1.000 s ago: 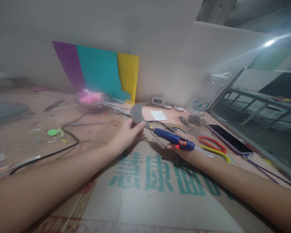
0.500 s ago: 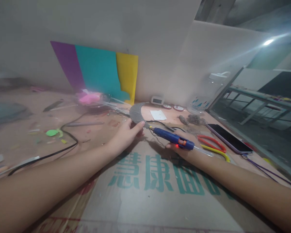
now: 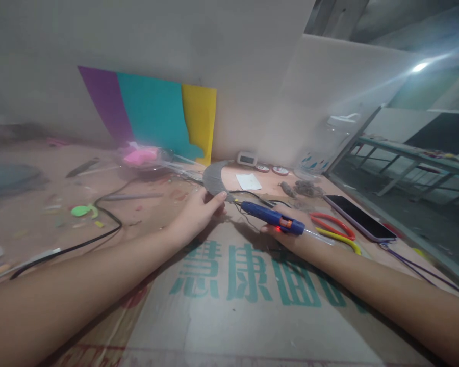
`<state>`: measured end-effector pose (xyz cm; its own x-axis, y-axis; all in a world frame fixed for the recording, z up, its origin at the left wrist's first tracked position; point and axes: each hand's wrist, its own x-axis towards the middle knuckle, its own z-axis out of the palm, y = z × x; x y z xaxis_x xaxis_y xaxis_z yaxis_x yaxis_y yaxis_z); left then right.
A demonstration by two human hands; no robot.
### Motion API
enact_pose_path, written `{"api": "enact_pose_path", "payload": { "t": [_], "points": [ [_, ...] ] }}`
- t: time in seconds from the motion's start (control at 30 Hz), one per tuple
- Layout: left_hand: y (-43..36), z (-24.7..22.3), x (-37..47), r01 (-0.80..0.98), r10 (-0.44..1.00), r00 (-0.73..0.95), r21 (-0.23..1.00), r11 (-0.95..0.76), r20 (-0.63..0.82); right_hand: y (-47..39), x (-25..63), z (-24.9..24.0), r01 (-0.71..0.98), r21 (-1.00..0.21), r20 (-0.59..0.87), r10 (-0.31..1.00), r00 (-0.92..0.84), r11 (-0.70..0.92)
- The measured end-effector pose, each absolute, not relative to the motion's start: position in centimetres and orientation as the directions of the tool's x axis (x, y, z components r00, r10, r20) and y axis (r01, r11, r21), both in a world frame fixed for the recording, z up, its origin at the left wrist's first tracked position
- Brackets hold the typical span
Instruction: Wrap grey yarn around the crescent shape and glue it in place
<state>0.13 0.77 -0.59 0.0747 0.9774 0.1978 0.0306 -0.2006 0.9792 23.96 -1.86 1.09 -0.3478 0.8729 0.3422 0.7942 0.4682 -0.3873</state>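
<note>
My left hand (image 3: 199, 211) pinches the lower end of a grey crescent-shaped piece (image 3: 213, 178) between thumb and fingers, holding it up over the table. My right hand (image 3: 285, 221) is wrapped round a blue hot glue gun (image 3: 270, 216), its red light lit and a clear glue stick (image 3: 318, 237) sticking out of the back. The gun's nozzle points left and lies close by the crescent's lower end, beside my left thumb. Whether the tip touches the piece I cannot tell.
Red-and-yellow-handled pliers (image 3: 334, 227) and a phone (image 3: 359, 216) lie right of my right hand. Behind stand a small digital clock (image 3: 247, 159) and a clear bottle (image 3: 321, 148). A black cable (image 3: 110, 216), green scraps (image 3: 82, 210) and a pink bundle (image 3: 141, 155) are at left. Printed cardboard (image 3: 233, 316) covers the front.
Almost nothing differs. The whole view has shifted very slightly, while both hands keep the same hold and the same place relative to each other.
</note>
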Motion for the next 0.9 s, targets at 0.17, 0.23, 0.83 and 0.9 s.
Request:
{"api": "enact_pose_path", "payload": {
  "t": [0.17, 0.23, 0.83, 0.9],
  "points": [
    [0.72, -0.52, 0.21, 0.024, 0.98, 0.069, 0.982, -0.189, 0.187, -1.65, 24.03, 1.16, 0.792, -0.38, 0.352, 0.866, -0.354, 0.478],
    [0.74, -0.56, 0.21, 0.021, 0.98, 0.07, 0.982, -0.189, 0.187, -1.49, 24.26, 0.85, 0.791, -0.379, 0.366, 0.863, -0.348, 0.48],
    [0.76, -0.69, 0.17, -0.014, 0.981, 0.084, 0.984, -0.176, 0.176, -1.81, 24.01, 1.21, 0.822, -0.399, 0.338, 0.899, -0.28, 0.406],
    [0.76, -0.7, 0.21, -0.03, 0.984, 0.081, 0.987, -0.158, 0.16, -1.73, 24.06, 1.16, 0.829, -0.382, 0.343, 0.896, -0.283, 0.408]
  ]
}}
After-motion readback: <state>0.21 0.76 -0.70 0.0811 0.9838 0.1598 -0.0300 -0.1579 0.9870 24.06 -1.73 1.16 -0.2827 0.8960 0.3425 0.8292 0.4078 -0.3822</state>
